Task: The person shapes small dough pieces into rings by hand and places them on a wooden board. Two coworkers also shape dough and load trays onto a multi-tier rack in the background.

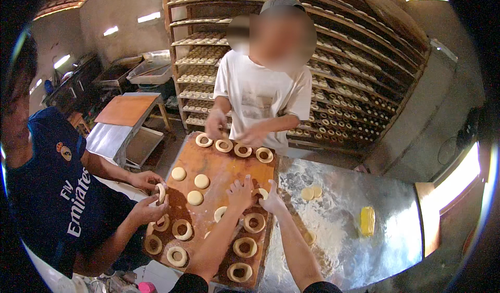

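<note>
Near edge first: notice dough rings on the wooden board
Farther in, between left hand and right hand, find a pale dough ring, partly hidden
Left grip spread, fingers apart; right grip at the ring's outer edge, cannot tell whether pressed together
Probably light, soft, easily dented or stretched, hardly slippery; best taken by opposite outer sides with flat fingertips
Beyond, spot dough discs, then more rings at the far edge, near a co-worker's hands
</note>
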